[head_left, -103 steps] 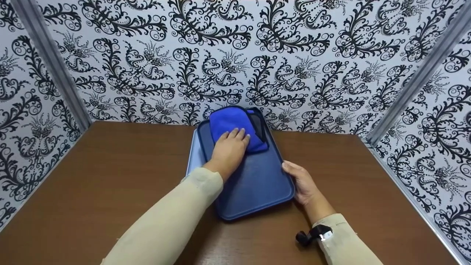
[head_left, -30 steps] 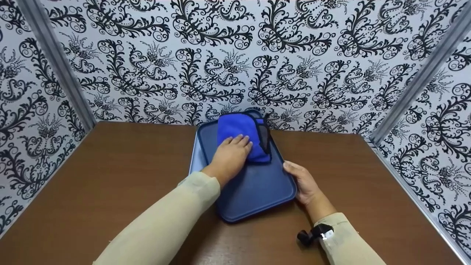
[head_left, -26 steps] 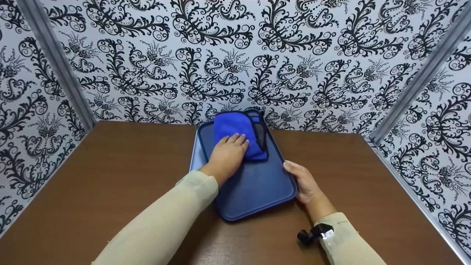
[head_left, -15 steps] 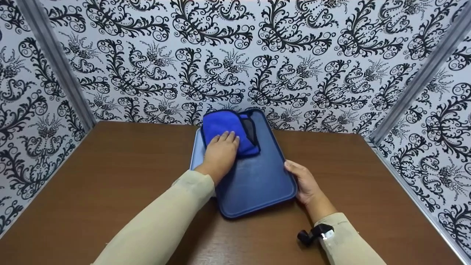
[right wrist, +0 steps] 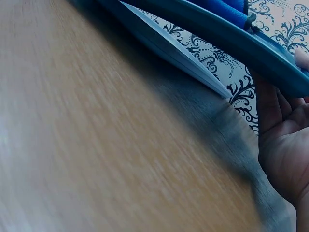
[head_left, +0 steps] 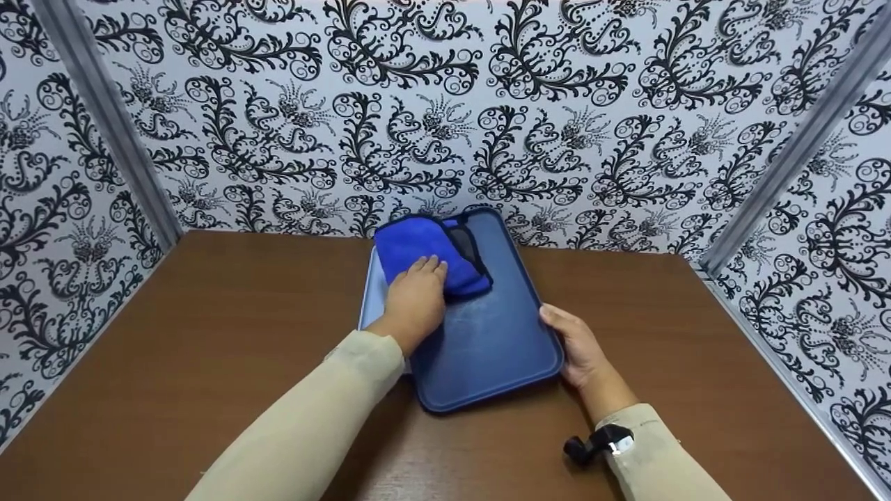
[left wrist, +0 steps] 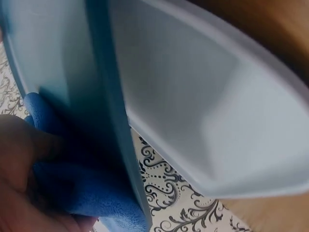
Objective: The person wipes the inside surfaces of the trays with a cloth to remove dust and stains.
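A dark blue rectangular tray [head_left: 487, 355] is held raised and tilted, its near end toward me. My right hand [head_left: 578, 344] grips its right edge near the close corner, thumb over the rim and fingers beneath. A blue cloth with black edging [head_left: 411, 243] lies folded on the far part of the tray and laps over its left edge. My left hand [head_left: 416, 296] presses on the cloth with its fingers extended. In the left wrist view, the cloth [left wrist: 101, 193] bunches beside the thumb. Faint pale marks show on the tray below the cloth.
A lighter tray [head_left: 373, 292] lies under and left of the blue one, mostly hidden; the left wrist view shows the pale tray [left wrist: 251, 125] apart from it. The brown wooden table [head_left: 243, 334] ends at a patterned wall [head_left: 278, 139]. A black wrist strap [head_left: 602, 442] circles the right sleeve.
My left hand has slid the cloth leftward across the tray, from its right side to past its left edge. The right hand keeps its grip; the tray has tilted slightly.
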The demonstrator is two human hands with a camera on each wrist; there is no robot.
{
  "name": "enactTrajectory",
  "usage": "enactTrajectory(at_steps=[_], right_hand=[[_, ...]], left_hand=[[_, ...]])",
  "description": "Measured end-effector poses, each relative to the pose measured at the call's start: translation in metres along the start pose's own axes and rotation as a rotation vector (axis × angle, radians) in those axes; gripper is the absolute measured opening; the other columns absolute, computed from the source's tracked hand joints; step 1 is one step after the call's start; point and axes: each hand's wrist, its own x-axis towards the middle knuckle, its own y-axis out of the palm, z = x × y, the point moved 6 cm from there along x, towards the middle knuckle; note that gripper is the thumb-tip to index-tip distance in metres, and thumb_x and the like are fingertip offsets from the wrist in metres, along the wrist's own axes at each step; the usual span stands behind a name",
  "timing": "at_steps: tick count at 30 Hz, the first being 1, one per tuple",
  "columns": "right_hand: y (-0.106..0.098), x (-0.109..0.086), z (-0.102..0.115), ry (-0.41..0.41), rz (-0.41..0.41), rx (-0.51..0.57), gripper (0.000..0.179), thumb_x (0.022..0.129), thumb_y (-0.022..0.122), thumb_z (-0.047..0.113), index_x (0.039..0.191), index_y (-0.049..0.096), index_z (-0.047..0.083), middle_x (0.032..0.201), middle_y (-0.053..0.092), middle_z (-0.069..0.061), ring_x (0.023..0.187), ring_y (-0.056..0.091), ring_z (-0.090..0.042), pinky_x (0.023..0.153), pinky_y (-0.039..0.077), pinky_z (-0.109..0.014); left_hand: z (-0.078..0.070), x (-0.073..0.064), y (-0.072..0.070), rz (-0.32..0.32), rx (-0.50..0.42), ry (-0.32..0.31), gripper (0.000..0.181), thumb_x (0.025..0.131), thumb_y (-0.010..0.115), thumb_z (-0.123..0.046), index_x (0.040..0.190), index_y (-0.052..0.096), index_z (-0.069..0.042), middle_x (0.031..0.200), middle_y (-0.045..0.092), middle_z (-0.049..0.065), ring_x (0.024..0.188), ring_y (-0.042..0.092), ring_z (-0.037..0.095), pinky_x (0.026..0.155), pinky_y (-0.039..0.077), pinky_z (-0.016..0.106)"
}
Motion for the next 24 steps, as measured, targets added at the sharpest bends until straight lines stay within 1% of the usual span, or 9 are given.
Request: enactTrajectory(at_steps=[2, 6, 10, 15, 19, 24], right_hand=[[-0.001, 0.000, 0.000, -0.004, -0.005, -0.001, 0.030, 0.111, 0.042, 0.014, 0.103, 0.070, 0.015, 0.086, 0.076, -0.003, 0.076, 0.075, -0.015, 0.069, 0.064, -0.029], [-0.002, 0.001, 0.000, -0.011, -0.038, -0.001, 0.028, 0.110, 0.043, 0.014, 0.107, 0.070, 0.016, 0.089, 0.076, -0.003, 0.078, 0.075, -0.015, 0.070, 0.064, -0.029], [-0.002, 0.002, 0.000, -0.014, -0.055, -0.001, 0.025, 0.109, 0.044, 0.014, 0.110, 0.069, 0.016, 0.091, 0.076, -0.002, 0.080, 0.074, -0.014, 0.073, 0.063, -0.028], [-0.001, 0.002, 0.002, -0.032, -0.041, 0.009, 0.027, 0.110, 0.043, 0.014, 0.106, 0.069, 0.016, 0.089, 0.076, -0.001, 0.079, 0.074, -0.013, 0.071, 0.063, -0.027], [-0.001, 0.001, 0.005, -0.056, -0.018, 0.030, 0.032, 0.111, 0.041, 0.013, 0.103, 0.071, 0.015, 0.087, 0.076, 0.000, 0.077, 0.074, -0.012, 0.069, 0.062, -0.026], [-0.001, 0.001, 0.005, -0.068, 0.000, 0.027, 0.035, 0.112, 0.039, 0.013, 0.103, 0.073, 0.016, 0.090, 0.077, 0.000, 0.080, 0.074, -0.012, 0.072, 0.062, -0.026]], left_hand=[[-0.003, -0.001, 0.001, -0.027, -0.033, -0.006, 0.047, 0.099, 0.054, -0.008, 0.146, 0.059, -0.006, 0.154, 0.056, 0.011, 0.146, 0.050, 0.029, 0.117, 0.045, 0.050], [-0.011, -0.003, 0.003, -0.095, -0.063, 0.019, 0.045, 0.098, 0.064, -0.015, 0.141, 0.063, -0.002, 0.149, 0.061, 0.014, 0.142, 0.055, 0.031, 0.115, 0.047, 0.050], [-0.021, -0.005, 0.004, -0.120, -0.108, 0.032, 0.047, 0.097, 0.069, -0.019, 0.140, 0.064, -0.002, 0.148, 0.062, 0.014, 0.142, 0.055, 0.031, 0.117, 0.046, 0.049], [-0.037, -0.006, 0.007, -0.118, -0.158, 0.040, 0.046, 0.098, 0.069, -0.020, 0.141, 0.064, -0.004, 0.148, 0.061, 0.012, 0.143, 0.054, 0.029, 0.118, 0.045, 0.047], [-0.051, -0.007, 0.011, -0.083, -0.167, 0.049, 0.047, 0.100, 0.067, -0.022, 0.144, 0.061, -0.006, 0.152, 0.058, 0.011, 0.146, 0.051, 0.027, 0.121, 0.043, 0.045], [-0.066, -0.011, 0.015, -0.048, -0.153, 0.073, 0.048, 0.102, 0.065, -0.023, 0.146, 0.059, -0.007, 0.155, 0.056, 0.009, 0.148, 0.048, 0.026, 0.123, 0.041, 0.043]])
